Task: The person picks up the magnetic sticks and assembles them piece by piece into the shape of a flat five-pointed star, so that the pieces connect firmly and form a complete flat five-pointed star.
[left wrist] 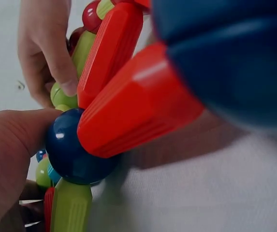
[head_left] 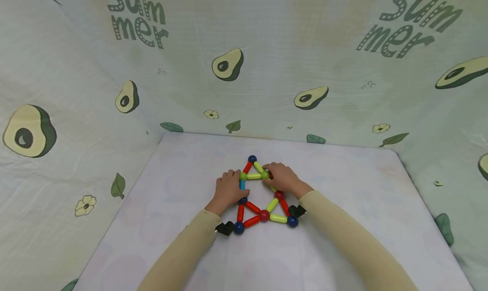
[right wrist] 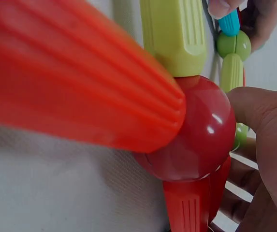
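A ball-and-rod building toy (head_left: 253, 176) lies flat on the table, its coloured rods joined by balls into several triangles around a larger opening. My left hand (head_left: 228, 188) grips its left side, fingers near a green ball (head_left: 243, 176) and thumb beside a light-blue rod (head_left: 242, 185). In the left wrist view that thumb reaches a dark blue ball (left wrist: 78, 150). On the other side, my right hand (head_left: 284, 178) holds the frame by another green ball (head_left: 264, 175), partly covering the rods there. The right wrist view shows a red ball (right wrist: 196, 130) close up, beside the right thumb.
A pale table (head_left: 343, 172) carries the toy near its middle. Behind and beside it hangs a cloth (head_left: 267, 70) printed with avocados, leaves and lettering. Small black wrist mounts (head_left: 225, 228) sit close to the toy's near corner balls (head_left: 292, 221).
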Demonstrator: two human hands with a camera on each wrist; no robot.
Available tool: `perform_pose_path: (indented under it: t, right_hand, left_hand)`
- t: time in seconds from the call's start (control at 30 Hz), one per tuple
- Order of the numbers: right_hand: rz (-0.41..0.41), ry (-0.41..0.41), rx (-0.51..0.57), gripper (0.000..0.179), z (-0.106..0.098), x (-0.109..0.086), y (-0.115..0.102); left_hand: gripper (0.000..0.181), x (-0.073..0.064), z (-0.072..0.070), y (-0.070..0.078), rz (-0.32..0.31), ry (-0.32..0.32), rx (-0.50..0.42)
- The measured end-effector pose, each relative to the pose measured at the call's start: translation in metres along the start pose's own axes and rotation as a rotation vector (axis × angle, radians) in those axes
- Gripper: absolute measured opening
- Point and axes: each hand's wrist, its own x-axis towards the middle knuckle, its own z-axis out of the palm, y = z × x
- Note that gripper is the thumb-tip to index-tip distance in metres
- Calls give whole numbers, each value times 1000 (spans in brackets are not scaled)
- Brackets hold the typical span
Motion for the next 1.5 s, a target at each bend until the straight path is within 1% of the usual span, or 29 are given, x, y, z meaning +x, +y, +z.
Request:
perform_pose_path:
  t: [0.23,0.6,0.9,1.0,1.1,1.17,1.23,1.3,1.33,1.4,1.43,1.47,1.5]
  right_hand:
    - [11,3,-7,57,0,0,-2]
    - [20,-6,1,57,2,1,1]
    - [30,-10,7,57,0,-2,-1]
    - [28,2,7,58,0,-5,-2]
    - [32,51,34,60,-4,-12,-2]
    - [40,111,61,60,-8,-22,0]
    - [50,175,98,58,-11,-35,3]
    - [68,222,148,52,-13,-51,7]
    - [77,225,186,48,-15,-60,9]
    - [95,188,265,40,-15,-77,13]
    - [101,150,304,36,-14,-85,15]
    - [97,102,341,33,-13,-94,17]
    - [94,51,371,31,-10,-101,19]
  left_hand:
    - [80,-2,-4,-2,33,6,-9]
    - [79,0,-7,-5,66,-20,-12]
    - [80,4,-5,-8,88,-47,-2]
    - [83,4,-6,-11,90,-59,-10]
    - [84,2,-8,-18,80,-59,-46]
    - [81,-2,-11,-28,56,-49,-93]
    - [76,-8,-14,-40,28,-18,-133]
    - [73,-18,-16,-53,-11,33,-150]
    - [71,-24,-17,-58,-33,63,-159]
    - [68,-39,-16,-64,-62,112,-163]
    - [65,-48,-16,-64,-74,116,-171]
    - [63,-57,-14,-64,-72,101,-186]
    - [61,-66,-13,-62,-62,66,-209]
